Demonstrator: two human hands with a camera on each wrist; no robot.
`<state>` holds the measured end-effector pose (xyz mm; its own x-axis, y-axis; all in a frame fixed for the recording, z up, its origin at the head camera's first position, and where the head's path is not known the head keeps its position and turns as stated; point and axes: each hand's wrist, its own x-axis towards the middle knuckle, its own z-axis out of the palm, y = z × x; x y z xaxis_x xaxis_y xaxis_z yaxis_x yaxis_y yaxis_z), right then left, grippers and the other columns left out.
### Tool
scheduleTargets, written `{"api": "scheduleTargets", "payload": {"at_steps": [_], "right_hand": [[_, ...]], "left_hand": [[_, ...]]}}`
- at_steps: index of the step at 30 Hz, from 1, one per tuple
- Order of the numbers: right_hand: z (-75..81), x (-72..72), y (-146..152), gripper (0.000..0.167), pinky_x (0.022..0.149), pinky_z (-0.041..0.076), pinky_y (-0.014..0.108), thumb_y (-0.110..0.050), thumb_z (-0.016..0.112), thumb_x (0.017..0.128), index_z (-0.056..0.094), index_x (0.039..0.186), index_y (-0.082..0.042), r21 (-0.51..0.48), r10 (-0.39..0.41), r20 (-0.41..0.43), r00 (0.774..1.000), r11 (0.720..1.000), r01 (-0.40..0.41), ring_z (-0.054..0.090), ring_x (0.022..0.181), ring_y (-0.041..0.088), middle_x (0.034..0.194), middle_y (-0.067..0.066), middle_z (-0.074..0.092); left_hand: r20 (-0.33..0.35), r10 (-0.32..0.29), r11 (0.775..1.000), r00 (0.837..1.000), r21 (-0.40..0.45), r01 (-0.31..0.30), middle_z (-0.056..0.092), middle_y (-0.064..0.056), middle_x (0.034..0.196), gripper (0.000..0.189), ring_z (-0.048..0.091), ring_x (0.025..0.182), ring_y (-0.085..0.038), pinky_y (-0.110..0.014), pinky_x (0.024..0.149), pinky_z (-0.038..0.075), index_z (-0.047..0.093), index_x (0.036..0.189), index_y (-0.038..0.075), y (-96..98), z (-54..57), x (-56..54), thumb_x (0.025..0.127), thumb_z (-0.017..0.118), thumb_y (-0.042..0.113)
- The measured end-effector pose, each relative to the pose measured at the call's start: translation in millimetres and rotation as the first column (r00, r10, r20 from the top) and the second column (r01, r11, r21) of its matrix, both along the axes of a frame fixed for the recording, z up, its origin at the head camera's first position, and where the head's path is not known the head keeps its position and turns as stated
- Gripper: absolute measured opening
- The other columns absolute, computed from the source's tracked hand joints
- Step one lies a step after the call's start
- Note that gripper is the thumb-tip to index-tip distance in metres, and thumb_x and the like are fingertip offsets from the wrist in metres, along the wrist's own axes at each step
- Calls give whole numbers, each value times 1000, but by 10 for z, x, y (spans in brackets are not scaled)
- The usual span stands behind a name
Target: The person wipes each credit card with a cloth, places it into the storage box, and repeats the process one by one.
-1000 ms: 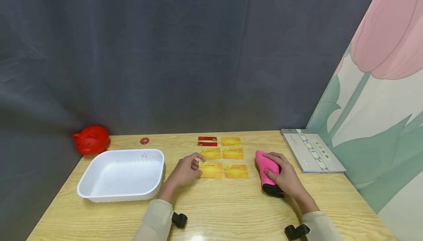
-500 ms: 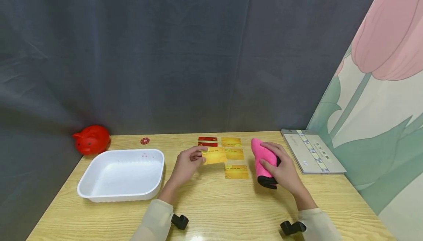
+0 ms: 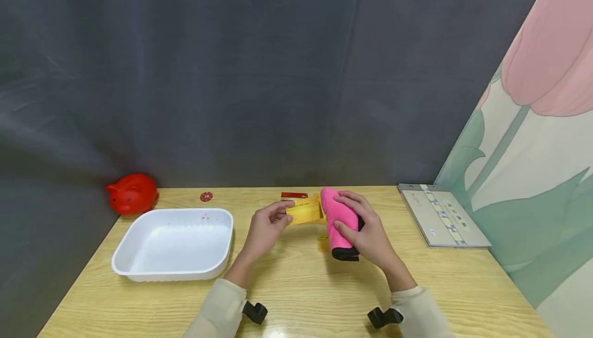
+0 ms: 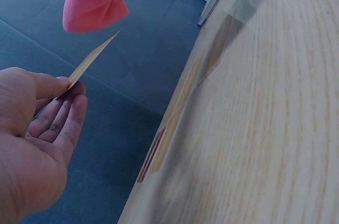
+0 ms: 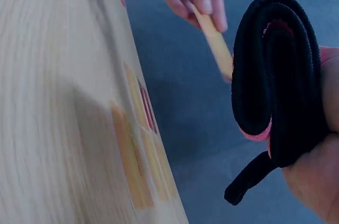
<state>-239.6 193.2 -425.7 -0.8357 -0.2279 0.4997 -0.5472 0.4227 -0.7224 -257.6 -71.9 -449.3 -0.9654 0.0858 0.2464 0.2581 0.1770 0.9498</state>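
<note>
Between the thumb and fingers of my left hand (image 3: 265, 229) a yellow card (image 3: 302, 213) is pinched, raised above the table. My right hand (image 3: 367, 231) grips a folded pink cloth (image 3: 334, 216) with black edging, also held up. The cloth is beside the card's right end; in the right wrist view the card's tip meets or overlaps the cloth's black side (image 5: 251, 75), and contact is hard to tell. Below and behind them lie a red card (image 3: 294, 195) and several yellow cards, mostly hidden; part of one yellow card (image 3: 323, 244) shows left of the cloth.
To the left stands a white plastic tray (image 3: 121, 248), with a red piggy bank (image 3: 133, 194) behind it. A small red round chip (image 3: 206, 196) lies near the table's back edge. A grey book-like album (image 3: 442, 217) lies at the right, by the wall.
My left hand has lifted the yellow card off the table from the front-left spot. My right hand has raised the pink cloth and brought it left, up to the card.
</note>
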Motion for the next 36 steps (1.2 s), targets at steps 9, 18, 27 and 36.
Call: {"api": "scheduleTargets", "payload": {"at_steps": [9, 18, 27, 36], "right_hand": [[-41, 46, -129, 51, 100, 51, 21, -11, 81, 89, 65, 137, -22, 17, 36, 35, 999, 999, -36, 49, 141, 30, 155, 4, 50], [-98, 66, -256, 53, 94, 56, 27, -6, 82, 86, 68, 134, -20, 62, 63, -18, 998, 996, -61, 57, 131, 31, 148, 6, 55], [-132, 111, -386, 53, 99, 57, 34, -6, 82, 86, 67, 135, -21, 85, 114, -12, 993, 990, -112, 57, 134, 31, 150, 6, 55], [-139, 101, -358, 52, 98, 56, 32, -7, 83, 86, 68, 134, -22, 86, 64, 8, 998, 994, -65, 57, 134, 30, 148, 4, 56]], "left_hand": [[-13, -7, 1000, 1000, -3, 7, 74, -9, 108, 27, 67, 97, -16, -18, 81, 56, 77, 119, 16, 54, 73, 30, 94, 73, 5], [-10, -2, 1000, 1000, -25, 2, 75, -9, 110, 31, 69, 99, -17, -20, 82, 58, 75, 125, 17, 116, 83, 66, 96, 72, 6], [-18, -20, 999, 1000, -33, 20, 76, -12, 105, 37, 71, 98, -20, -19, 79, 58, 72, 131, 16, 132, 17, 52, 97, 70, 4], [-20, -16, 1000, 1000, -24, 16, 75, -12, 107, 36, 69, 98, -19, -20, 82, 58, 73, 129, 18, 112, 20, 56, 97, 70, 3]]}}
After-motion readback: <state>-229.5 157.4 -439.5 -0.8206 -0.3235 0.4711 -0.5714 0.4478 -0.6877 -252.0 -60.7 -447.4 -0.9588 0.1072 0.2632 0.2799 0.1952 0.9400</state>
